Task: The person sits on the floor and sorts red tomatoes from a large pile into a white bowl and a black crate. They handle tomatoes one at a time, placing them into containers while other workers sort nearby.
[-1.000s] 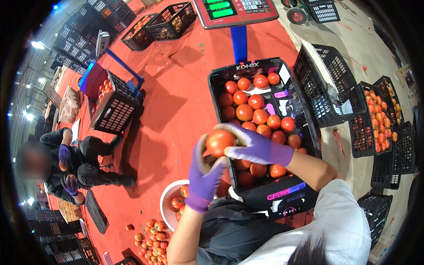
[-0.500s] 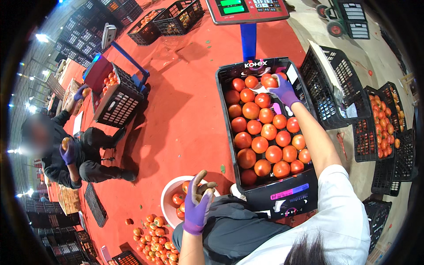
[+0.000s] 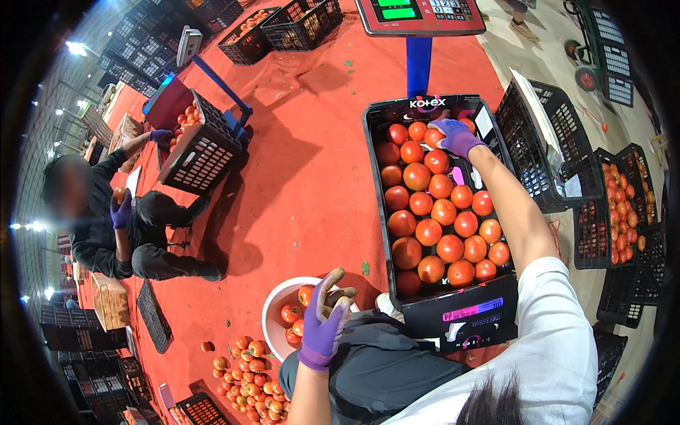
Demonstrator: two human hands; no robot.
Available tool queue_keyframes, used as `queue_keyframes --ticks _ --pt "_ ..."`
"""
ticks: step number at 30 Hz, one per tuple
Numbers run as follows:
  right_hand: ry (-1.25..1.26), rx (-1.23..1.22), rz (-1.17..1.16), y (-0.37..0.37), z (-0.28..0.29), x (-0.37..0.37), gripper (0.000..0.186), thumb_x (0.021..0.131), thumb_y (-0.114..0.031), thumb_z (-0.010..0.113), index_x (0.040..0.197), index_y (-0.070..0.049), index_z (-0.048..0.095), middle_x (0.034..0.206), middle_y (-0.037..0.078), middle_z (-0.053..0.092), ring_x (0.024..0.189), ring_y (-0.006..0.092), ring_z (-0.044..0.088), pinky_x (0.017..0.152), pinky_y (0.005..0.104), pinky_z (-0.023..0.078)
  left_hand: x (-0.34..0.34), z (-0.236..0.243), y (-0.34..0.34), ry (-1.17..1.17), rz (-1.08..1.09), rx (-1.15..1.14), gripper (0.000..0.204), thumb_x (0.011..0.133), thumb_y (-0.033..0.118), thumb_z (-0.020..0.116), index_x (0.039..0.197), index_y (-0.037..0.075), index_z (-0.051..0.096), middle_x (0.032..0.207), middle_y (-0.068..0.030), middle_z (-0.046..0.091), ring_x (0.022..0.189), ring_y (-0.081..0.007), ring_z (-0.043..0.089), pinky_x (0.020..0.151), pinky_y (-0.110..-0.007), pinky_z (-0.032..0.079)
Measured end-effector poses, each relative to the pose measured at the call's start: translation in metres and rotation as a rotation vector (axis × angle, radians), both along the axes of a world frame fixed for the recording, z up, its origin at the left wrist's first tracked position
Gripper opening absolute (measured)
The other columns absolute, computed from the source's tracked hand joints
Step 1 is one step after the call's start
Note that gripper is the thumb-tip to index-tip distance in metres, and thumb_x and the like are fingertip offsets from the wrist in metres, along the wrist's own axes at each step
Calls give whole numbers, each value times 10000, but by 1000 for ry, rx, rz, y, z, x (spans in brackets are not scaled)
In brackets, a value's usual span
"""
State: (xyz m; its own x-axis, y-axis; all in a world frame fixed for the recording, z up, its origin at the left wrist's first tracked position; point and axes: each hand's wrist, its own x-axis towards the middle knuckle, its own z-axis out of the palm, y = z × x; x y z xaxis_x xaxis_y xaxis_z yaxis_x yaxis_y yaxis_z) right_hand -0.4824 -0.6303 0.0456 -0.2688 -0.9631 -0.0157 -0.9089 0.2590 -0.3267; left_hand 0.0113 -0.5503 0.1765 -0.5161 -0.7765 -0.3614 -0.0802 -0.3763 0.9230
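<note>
My right hand (image 3: 455, 136), in a purple glove, is curled over a tomato (image 3: 432, 140) at the back of a black box (image 3: 448, 318) holding several rows of red tomatoes (image 3: 450, 248). My left hand (image 3: 326, 319), in a purple glove with soiled fingertips, is held with fingers apart and holds nothing, over the edge of a white bucket (image 3: 273, 312) with tomatoes in it. A loose pile of tomatoes (image 3: 251, 379) lies on the red floor covering below the bucket.
A red scale display on a blue post (image 3: 418, 64) stands behind the box. Black crates (image 3: 538, 142) line the right. At left a seated co-worker (image 3: 99, 234) holds a tomato and reaches into a crate on another scale (image 3: 202, 152). A trolley (image 3: 595, 60) stands top right.
My hands have parted from the tomato they held together; my right hand carried it to the box's back, while my left opened over the bucket. The co-worker's upper hand moved to the crate.
</note>
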Motion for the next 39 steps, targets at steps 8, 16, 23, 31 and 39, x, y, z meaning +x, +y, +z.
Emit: queue_keyframes --ticks 8,16,23,31,39 --pt "-68 -51 170 9 -1 -6 543 773 -21 620 1299 -127 530 1314 170 525 1238 347 473 1050 407 385 -2 3 -3 9 -4 2 555 907 193 605 1404 36 414 1066 -93 625 866 -79 538 707 -199 424" --pt "-48 209 287 -13 18 -3 547 754 10 607 1274 -157 582 1380 144 491 1306 337 422 1096 400 346 0 3 -2 8 9 -28 623 899 322 642 1383 -7 429 1062 -76 598 947 -151 582 864 -282 470" --pt "-182 83 350 -4 11 -12 570 714 43 618 1256 -132 592 1318 132 551 1257 313 488 1066 384 395 1 2 -4 45 33 28 560 910 202 601 1402 11 413 1076 -105 620 955 -114 567 808 -225 458" --pt "18 13 161 -1 -19 3 547 761 -16 641 1292 -111 550 1317 160 544 1217 335 516 1028 378 424 2 1 -5 41 25 0 552 911 200 603 1395 8 421 1066 -103 622 942 -107 563 800 -219 455" --pt "-730 -457 -49 30 -71 -22 456 880 -72 622 1312 -34 479 1264 115 567 1182 192 538 992 319 429 0 5 -5 12 -21 -3 622 903 331 632 1370 -28 433 1099 -95 587 972 -167 579 880 -298 476"
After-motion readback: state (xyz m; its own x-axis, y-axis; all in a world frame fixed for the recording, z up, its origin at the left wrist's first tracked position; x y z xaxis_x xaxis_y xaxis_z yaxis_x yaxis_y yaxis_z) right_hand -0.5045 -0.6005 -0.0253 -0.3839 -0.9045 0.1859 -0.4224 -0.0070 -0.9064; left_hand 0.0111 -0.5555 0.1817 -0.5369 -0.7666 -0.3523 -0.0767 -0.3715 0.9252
